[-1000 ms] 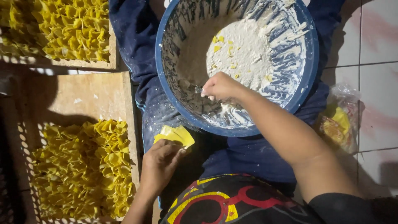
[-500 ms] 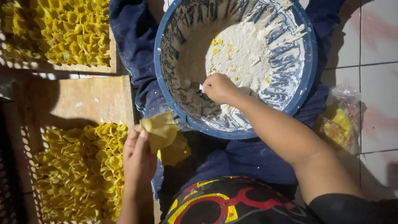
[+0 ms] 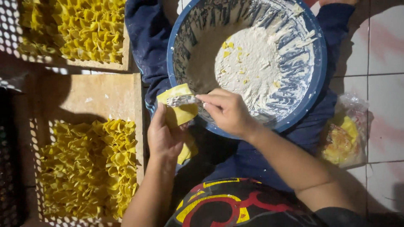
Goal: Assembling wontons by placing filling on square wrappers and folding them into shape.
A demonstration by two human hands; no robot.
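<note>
Left hand point(image 3: 165, 136): palm up beside the bowl's near rim; fingers curled loosely under a yellow wrapper point(image 3: 179, 110), which lies flat across them; more yellow sheets point(image 3: 187, 151) show just beneath the hand.
Right hand point(image 3: 227, 111): over the bowl's lower-left edge; fingers pinched narrow on a small utensil whose tip carries a dab of pale filling point(image 3: 181, 101); the dab touches the upper part of the wrapper.
Bowl point(image 3: 176, 33): large, blue, round; it rests on the seated person's lap, on dark blue cloth point(image 3: 145, 38); its inside is smeared white, with a mound of pale paste point(image 3: 248, 63) flecked with yellow scraps.
Left side: two perforated trays with wooden frames; the nearer tray point(image 3: 101, 94) holds folded yellow dumplings point(image 3: 88, 164) packed close together; the farther tray point(image 3: 126, 54) is heaped with more.
Right side: a clear plastic bag point(image 3: 345, 138) of yellow pieces lies on the tiled floor point(image 3: 385, 105), near the person's right forearm.
</note>
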